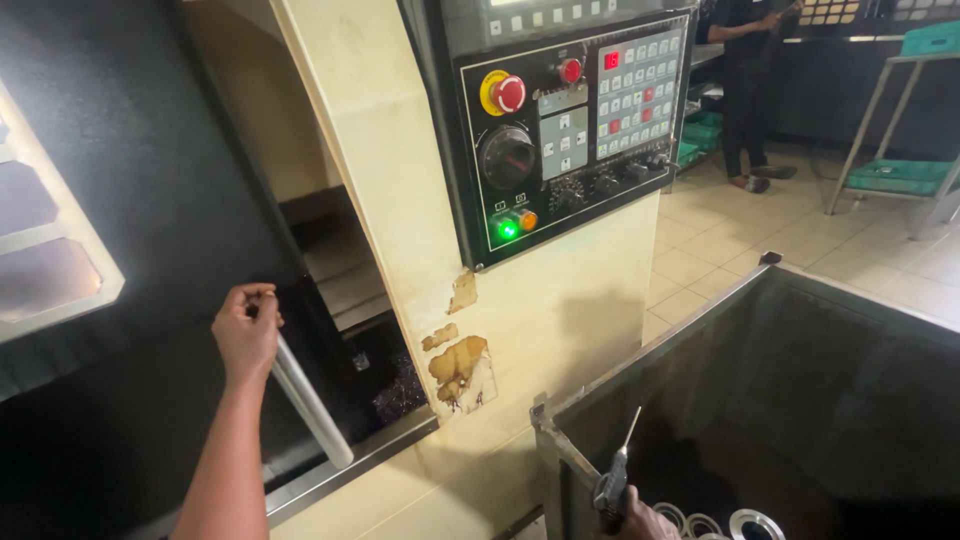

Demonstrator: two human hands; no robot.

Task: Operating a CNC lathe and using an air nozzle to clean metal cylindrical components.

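While my left hand point(246, 335) clamps the slanting door handle point(310, 405), my right hand point(640, 522) grips the air gun point(613, 485) low right.

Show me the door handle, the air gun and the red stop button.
door handle point(310, 405), head view, middle of the metal bar
air gun point(612, 485), head view, its grey body
red stop button point(509, 93), head view, centre of the cap

Both arms are bare, with no sleeve, glove, watch or ring showing. The left hand point(246, 330) shows to the forearm; the right hand point(640, 522) barely enters view.
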